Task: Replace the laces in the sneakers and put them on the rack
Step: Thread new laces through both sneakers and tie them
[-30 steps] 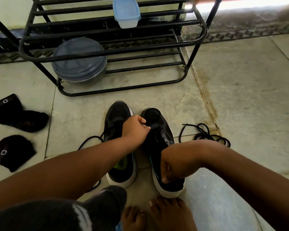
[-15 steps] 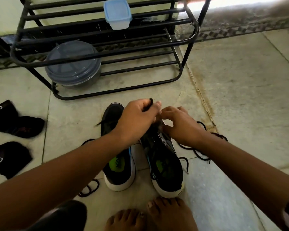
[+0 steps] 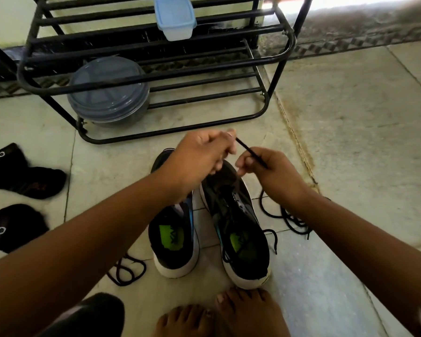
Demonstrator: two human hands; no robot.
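Sneakers: 2 black sneakers with white soles stand side by side on the floor (image 3: 350, 142), toes pointing at the rack; the left sneaker (image 3: 174, 239) has no lace in it; the right sneaker (image 3: 241, 229) has a lace partly threaded, its loose end trailing off the right side
Lace in hand: a taut black lace (image 3: 250, 153) runs between both hands above the toe of the right sneaker
Left hand: the left hand (image 3: 202, 154) has fingers curled, pinching 1 end of the lace at its fingertips
Right hand: the right hand (image 3: 265, 173) has fingers curled, gripping the same lace lower down
Spare laces: 1 loose lace (image 3: 128, 269) lies coiled left of the sneakers; another loose lace (image 3: 289, 218) lies in a tangle on the right, partly under the right forearm
Rack: a black metal rack (image 3: 180, 81) stands just beyond the sneakers; a small box with a blue lid (image 3: 175, 17) sits on an upper bar; a round grey tub with a lid (image 3: 108, 90) sits low on the left
Socks: 2 black socks (image 3: 24, 176) (image 3: 15, 227) lie on the floor at far left
Feet: bare toes (image 3: 229, 312) show just below the sneaker heels
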